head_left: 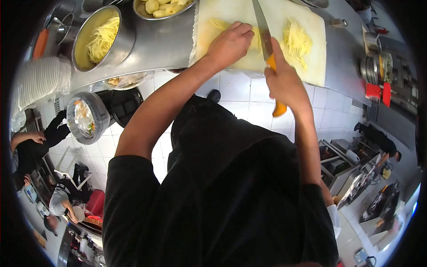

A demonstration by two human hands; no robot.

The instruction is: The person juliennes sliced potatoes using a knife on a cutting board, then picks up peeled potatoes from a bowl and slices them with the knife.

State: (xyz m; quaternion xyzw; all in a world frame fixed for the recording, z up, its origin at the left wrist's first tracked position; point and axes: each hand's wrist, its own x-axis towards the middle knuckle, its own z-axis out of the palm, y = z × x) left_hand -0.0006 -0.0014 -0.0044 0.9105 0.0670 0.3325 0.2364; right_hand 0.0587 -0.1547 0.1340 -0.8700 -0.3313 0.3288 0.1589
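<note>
My right hand (287,84) is closed round the orange handle of a kitchen knife (264,29), its blade pointing away from me over the white cutting board (318,66). With curled fingers, my left hand (231,44) presses down on sliced potato (218,23) just left of the blade. Part of that potato is hidden under the hand. A pile of potato shreds (297,41) lies on the board to the right of the knife. Beyond the board's left side, peeled potatoes (162,8) fill a metal bowl.
A deep steel pot (129,44) with potato shreds stands on the metal counter (155,49), beside stacked white plates (40,82). A lined waste bin (104,118) stands on the floor at left. Other people (66,200) are at both sides. Red-handled items (378,92) lie at right.
</note>
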